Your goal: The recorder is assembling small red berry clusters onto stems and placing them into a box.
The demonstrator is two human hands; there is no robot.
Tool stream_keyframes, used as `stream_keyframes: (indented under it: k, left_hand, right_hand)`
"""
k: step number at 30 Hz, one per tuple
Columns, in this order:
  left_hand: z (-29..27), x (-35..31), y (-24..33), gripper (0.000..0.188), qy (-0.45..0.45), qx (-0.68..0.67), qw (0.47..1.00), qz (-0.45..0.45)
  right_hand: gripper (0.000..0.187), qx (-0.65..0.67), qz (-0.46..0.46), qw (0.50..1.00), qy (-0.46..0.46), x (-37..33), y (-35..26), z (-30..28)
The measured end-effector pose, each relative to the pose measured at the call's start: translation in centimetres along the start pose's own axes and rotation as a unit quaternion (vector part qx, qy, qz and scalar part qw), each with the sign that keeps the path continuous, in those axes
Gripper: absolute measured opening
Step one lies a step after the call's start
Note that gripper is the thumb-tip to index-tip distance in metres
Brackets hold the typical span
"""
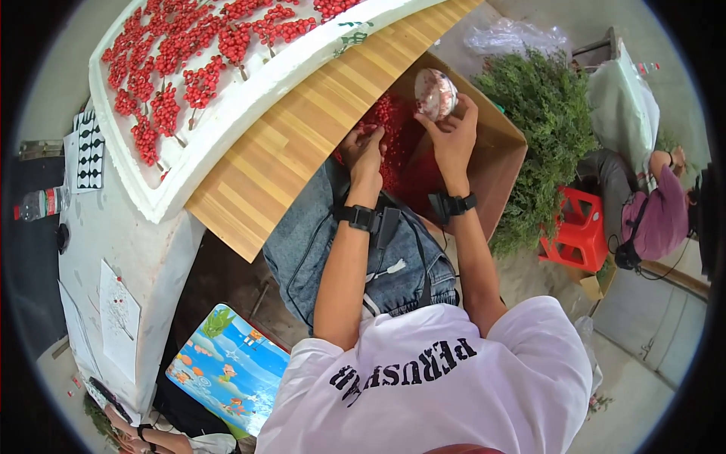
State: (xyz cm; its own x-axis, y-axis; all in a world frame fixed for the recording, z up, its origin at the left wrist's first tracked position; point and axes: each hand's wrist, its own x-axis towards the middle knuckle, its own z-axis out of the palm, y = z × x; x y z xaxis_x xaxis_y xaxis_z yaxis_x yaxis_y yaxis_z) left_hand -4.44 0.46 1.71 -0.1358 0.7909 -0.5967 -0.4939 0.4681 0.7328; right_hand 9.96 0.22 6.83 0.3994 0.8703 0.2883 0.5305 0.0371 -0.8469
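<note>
My right hand [454, 140] holds up a small round white bowl [436, 97] with reddish marks, thumb and fingers closed on its rim. It is over an open cardboard box [495, 178]. A heap of loose red berries [391, 140] lies inside that box. Over the near left part of the heap is my left hand [364, 160], its fingers curled together beside the board's edge. What they hold, if anything, I cannot make out. Black bands are strapped round both my wrists.
A white foam tray [140, 178] bearing red berry sprigs [200, 83] rests on a striped wooden board [280, 174] to the left. Right of the box stand green foliage [541, 129] and a red stool [578, 227]. Another person [658, 216] sits at the far right.
</note>
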Motion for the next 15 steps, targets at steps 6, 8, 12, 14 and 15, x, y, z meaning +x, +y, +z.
stream_keyframes:
  k: [6,8,12,14,15]
  left_hand:
    - [2.5,1.6,-0.4,0.018,-0.005,0.034,0.999,-0.034]
    - [2.9,2.9,-0.3,0.018,-0.019,0.021,0.999,-0.036]
    - [4.0,5.1,-1.6,0.017,-0.012,0.000,0.999,-0.030]
    - [4.2,5.6,-2.5,0.018,0.004,0.006,0.999,-0.039]
    - [3.8,6.1,-2.3,0.019,0.014,0.011,0.999,-0.035]
  right_hand:
    - [0.072,-0.235,0.178,0.948,-0.118,1.9,19.9,2.4]
    - [0.063,-0.319,0.152,0.920,-0.170,2.0,22.4,4.5]
    - [0.046,-0.388,0.134,0.888,-0.209,3.0,28.3,8.1]
    - [0.041,-0.400,0.129,0.877,-0.232,2.9,31.0,8.3]
    - [0.039,-0.395,0.136,0.877,-0.236,3.2,31.6,8.8]
